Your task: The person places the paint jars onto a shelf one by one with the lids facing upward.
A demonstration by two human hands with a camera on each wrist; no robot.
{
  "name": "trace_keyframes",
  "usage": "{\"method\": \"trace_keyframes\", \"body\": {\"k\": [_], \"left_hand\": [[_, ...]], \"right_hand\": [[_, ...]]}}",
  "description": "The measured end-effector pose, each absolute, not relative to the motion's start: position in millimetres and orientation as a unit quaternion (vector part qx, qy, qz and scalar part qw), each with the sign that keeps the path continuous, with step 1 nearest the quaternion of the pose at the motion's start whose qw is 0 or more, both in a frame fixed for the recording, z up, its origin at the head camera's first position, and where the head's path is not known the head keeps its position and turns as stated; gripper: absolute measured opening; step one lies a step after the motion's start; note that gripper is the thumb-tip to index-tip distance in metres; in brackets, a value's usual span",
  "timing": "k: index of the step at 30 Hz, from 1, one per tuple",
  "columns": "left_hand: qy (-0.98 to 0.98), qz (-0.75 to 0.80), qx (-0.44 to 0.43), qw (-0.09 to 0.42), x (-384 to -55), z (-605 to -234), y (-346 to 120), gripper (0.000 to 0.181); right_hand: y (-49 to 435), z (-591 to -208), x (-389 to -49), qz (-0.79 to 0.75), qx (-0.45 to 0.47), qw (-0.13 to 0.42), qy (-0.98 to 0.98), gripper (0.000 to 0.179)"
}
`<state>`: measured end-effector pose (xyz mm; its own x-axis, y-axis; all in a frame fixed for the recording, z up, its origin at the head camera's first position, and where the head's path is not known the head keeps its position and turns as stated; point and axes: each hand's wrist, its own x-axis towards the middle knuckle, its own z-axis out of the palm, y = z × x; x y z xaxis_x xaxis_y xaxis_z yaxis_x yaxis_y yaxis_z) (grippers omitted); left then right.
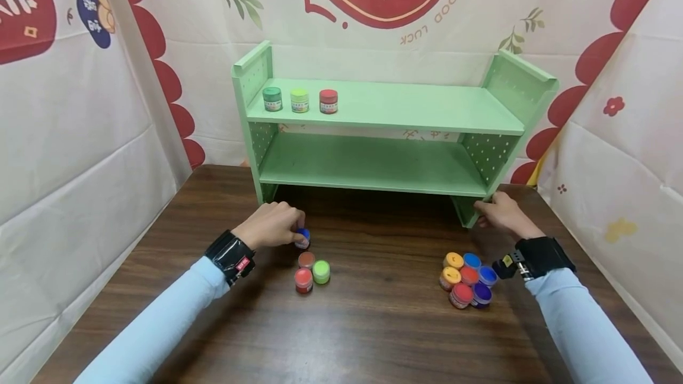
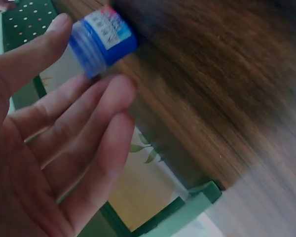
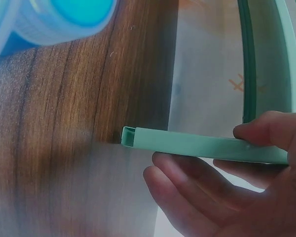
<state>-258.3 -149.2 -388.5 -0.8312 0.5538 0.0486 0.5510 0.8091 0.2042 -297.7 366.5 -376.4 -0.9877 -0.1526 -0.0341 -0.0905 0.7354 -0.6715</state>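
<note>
Pinching a small blue paint jar (image 1: pixel 302 237) at left of centre in the head view, the left hand (image 1: pixel 270 225) has its thumb and fingertips curled onto the jar, which sits on the dark wooden table (image 1: pixel 384 325) just in front of the green shelf (image 1: pixel 384 108). From the left wrist view the jar (image 2: pixel 102 39) lies in the upper left, its labelled lid facing out, between the thumb and the fingers (image 2: pixel 96 113). Just below the jar in the head view stand three more jars: a brown one (image 1: pixel 306 259), a lime one (image 1: pixel 321 271) and a red one (image 1: pixel 303 280). At right of centre the right hand (image 1: pixel 498 211) grips the lower right leg of the shelf, thumb on top and fingers beneath, as the right wrist view shows (image 3: pixel 227 187). Near that hand, lower right, sits a cluster of jars (image 1: pixel 466 280). On the upper board, at its left end, stand green (image 1: pixel 272 99), yellow (image 1: pixel 299 100) and red (image 1: pixel 328 101) jars.
</note>
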Motion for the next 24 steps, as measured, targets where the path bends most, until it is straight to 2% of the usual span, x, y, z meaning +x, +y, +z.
{"method": "trace_keyframes", "body": {"k": [6,16,24], "left_hand": [[0.956,0.081,0.281,-0.016,-268,-389,-137,0.033],[0.948,0.068,0.301,-0.081,-267,-397,-136,0.045],[0.935,0.053,0.333,-0.107,-266,-405,-135,0.031]], "right_hand": [[365,-378,-296,-0.36,-0.064,0.043,0.93,0.045],[363,-375,-296,-0.356,-0.059,0.04,0.932,0.041],[365,-376,-296,-0.358,-0.056,0.042,0.931,0.04]]}}
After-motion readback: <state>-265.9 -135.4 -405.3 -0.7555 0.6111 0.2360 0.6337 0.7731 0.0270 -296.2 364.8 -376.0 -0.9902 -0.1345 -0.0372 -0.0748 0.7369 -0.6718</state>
